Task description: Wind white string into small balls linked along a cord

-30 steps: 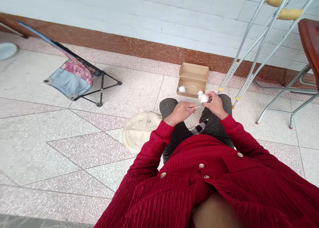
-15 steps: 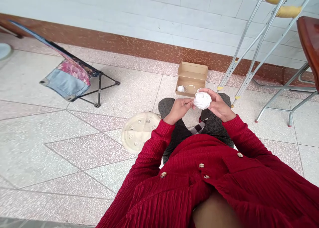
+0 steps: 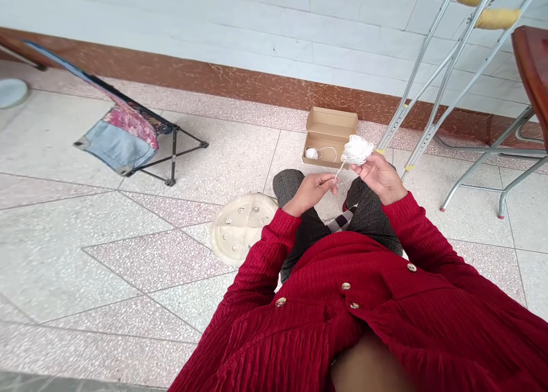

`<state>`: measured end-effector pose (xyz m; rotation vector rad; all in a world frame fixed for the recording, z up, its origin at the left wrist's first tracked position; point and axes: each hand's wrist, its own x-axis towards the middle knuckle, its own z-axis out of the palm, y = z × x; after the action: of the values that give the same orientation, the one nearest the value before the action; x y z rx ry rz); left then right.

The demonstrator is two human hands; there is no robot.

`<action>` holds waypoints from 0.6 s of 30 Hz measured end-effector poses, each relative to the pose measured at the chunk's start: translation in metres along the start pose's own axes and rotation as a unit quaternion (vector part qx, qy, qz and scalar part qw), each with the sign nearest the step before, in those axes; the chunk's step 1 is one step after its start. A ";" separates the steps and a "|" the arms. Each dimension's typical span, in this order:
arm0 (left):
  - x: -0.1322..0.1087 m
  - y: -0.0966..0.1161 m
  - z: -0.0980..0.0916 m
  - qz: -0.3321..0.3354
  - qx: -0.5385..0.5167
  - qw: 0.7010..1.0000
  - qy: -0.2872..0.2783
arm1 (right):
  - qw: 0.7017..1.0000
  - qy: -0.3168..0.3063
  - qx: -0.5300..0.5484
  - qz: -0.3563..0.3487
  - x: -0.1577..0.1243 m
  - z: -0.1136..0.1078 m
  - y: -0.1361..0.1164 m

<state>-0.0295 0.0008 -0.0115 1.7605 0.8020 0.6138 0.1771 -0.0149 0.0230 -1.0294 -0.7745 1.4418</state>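
The right hand [image 3: 380, 178] grasps a light, squashy ball of white yarn [image 3: 357, 150] right of centre, easiest held by its soft body. The left hand [image 3: 310, 191] pinches the thin strand [image 3: 340, 169] running from it, just below and in front of the open cardboard box [image 3: 329, 118]

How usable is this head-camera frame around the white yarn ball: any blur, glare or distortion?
Head view: soft, even light with no harsh glare; the white yarn ball is nearly washed out, the thin white yarn strand faint; wide-angle bending tilts the brown-speckled skirting.
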 end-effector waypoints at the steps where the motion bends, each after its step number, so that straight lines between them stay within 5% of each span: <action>1: 0.001 -0.003 -0.001 0.006 -0.002 1.000 0.006 | 1.000 -0.003 0.003 0.000 -0.001 0.000 -0.004; 12: 0.015 -0.022 -0.003 0.086 0.095 0.991 0.045 | 0.998 -0.066 -0.022 0.010 -0.021 0.020 -0.022; 18: 0.011 -0.037 0.001 0.036 0.057 0.998 0.000 | 0.998 -0.032 -0.034 -0.045 -0.018 0.019 -0.040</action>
<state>-0.0300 0.0166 -0.0466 1.8995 0.7895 0.6277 0.1754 -0.0251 0.0696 -0.9909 -0.9111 1.3848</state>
